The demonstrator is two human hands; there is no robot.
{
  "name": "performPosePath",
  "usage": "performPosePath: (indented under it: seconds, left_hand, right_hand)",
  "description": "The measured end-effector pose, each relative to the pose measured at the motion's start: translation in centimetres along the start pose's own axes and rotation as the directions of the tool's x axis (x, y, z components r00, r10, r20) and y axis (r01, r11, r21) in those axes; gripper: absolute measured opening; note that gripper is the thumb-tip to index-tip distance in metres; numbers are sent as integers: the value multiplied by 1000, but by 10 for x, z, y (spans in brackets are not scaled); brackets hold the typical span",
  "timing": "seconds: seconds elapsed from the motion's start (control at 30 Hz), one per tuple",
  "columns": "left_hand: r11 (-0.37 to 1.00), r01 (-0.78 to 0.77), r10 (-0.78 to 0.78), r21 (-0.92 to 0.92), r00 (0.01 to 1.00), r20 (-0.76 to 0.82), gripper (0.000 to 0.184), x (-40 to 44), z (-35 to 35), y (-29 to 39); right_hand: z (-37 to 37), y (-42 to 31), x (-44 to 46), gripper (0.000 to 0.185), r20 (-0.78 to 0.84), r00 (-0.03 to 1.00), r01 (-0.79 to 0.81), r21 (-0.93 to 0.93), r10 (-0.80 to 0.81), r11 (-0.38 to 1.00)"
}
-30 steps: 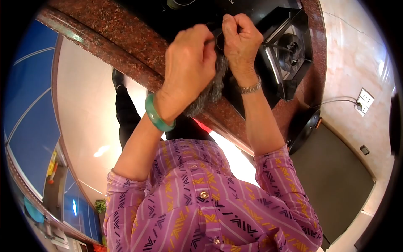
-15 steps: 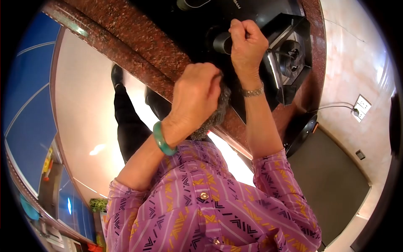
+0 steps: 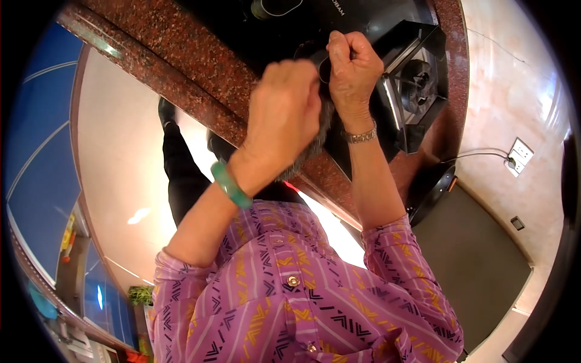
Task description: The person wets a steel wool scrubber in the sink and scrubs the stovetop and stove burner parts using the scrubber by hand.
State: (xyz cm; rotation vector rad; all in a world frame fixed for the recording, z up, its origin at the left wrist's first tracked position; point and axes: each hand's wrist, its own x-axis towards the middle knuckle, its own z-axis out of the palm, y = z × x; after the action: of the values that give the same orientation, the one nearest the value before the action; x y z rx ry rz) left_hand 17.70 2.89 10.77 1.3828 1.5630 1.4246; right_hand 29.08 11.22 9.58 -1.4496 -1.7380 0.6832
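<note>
My left hand (image 3: 283,112), above a green bangle (image 3: 230,185), is closed with its fingers curled inward. Beneath it shows a grey, speckled, fuzzy-looking thing (image 3: 315,148), mostly covered; I cannot make out its kind or whether the hand grips it. My right hand (image 3: 356,75), with a metal watch band (image 3: 361,134) at the wrist, is also closed, thumb against the fingers. What either hand holds, if anything, is hidden. Beside my right hand is a dark round knob (image 3: 322,65) on the black gas stove (image 3: 387,15), partly covered.
A burner with a black wind guard (image 3: 417,88) stands right of my right hand. Red-brown speckled granite (image 3: 175,54) edges the stove. At the right are a wall socket (image 3: 519,157) with a cord and a dark grey panel (image 3: 478,260). Blue cabinets (image 3: 45,151) line the left.
My left hand has moved up, closer to my right hand, and is slightly blurred. My right hand has shifted a little left and stays closed.
</note>
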Motion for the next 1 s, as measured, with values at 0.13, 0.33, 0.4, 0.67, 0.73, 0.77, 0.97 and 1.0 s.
performPosePath:
  seconds: [0.13, 0.33, 0.4, 0.67, 0.73, 0.77, 0.97, 1.0]
  left_hand:
    - [998, 19, -21, -56, 999, -31, 15, -9, 8, 3]
    - [1000, 2, 2, 25, 988, -154, 8, 10, -3, -8]
    - [998, 24, -16, 56, 991, -133, 8, 18, -2, -9]
    - [962, 273, -274, -23, 957, -100, 9, -9, -38, 0]
    - [956, 292, -291, -8, 949, -123, 11, -14, -47, -1]
    - [956, 294, -294, -14, 947, -127, 11, -14, -48, -1]
    - [992, 123, -126, -29, 983, -133, 12, 5, -20, -6]
    - [998, 65, -67, -21, 988, -138, 12, 7, -11, -6]
  right_hand:
    - [-2, 2, 0, 25, -4, 1000, 8, 13, -8, 1000]
    - [-2, -5, -1, 24, -3, 1000, 28, -10, -28, 1000]
    - [-1, -4, -1, 24, 3, 999, 34, 51, -34, 998]
    - [-10, -7, 2, 27, 101, 994, 54, -8, -53, 999]
    - [-14, -9, 5, 32, 74, 997, 11, 115, -20, 993]
    - [-23, -13, 3, 32, 120, 976, -194, 121, 180, 973]
    - [-40, -21, -21, 17, 203, 928, -343, 141, 311, 929]
    - [-37, -20, -27, 16, 199, 925, -357, 154, 325, 921]
